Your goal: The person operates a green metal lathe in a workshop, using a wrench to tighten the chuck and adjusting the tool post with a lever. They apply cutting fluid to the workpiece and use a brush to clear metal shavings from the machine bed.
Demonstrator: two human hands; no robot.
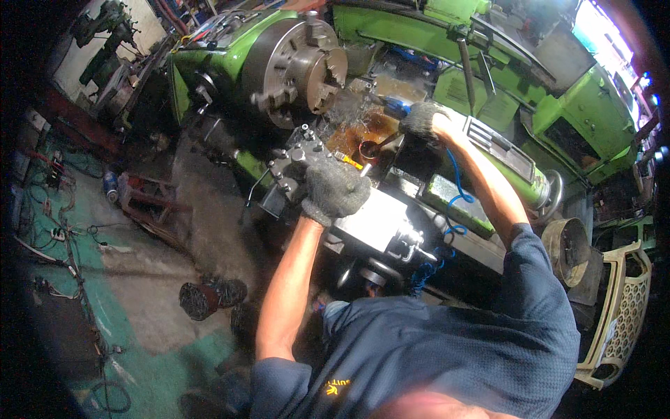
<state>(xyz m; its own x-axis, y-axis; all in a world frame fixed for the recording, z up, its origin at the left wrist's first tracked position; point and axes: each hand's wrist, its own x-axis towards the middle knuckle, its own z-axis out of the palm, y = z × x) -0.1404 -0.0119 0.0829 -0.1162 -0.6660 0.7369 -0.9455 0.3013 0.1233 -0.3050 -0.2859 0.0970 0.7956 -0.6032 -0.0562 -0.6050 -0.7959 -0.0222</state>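
A grey-gloved hand, my left hand point(336, 191), curls over the edge of the lathe's bolted tool post point(301, 162). Exactly what lies under its fingers is hidden; a short metal rod point(365, 170) sticks out beside it. Farther off and to the right, my right hand point(421, 121), gloved too, is closed around a blue air blow gun point(396, 107). The gun's front end points left toward the big round chuck point(296, 73). From under that hand a coiled blue hose point(457, 202) runs down toward me. Below the gun, a small reddish cup point(368, 149) with a brush-like handle stands in the oily brown tray point(352, 136).
Silver carriage plate point(373, 218) and handwheels point(377, 271) lie between my body and the chuck. The green tailstock handwheel point(553, 195) and a round tin point(564, 251) stand right. Cables point(70, 237) and a tangle of dark swarf point(213, 295) lie on the floor left.
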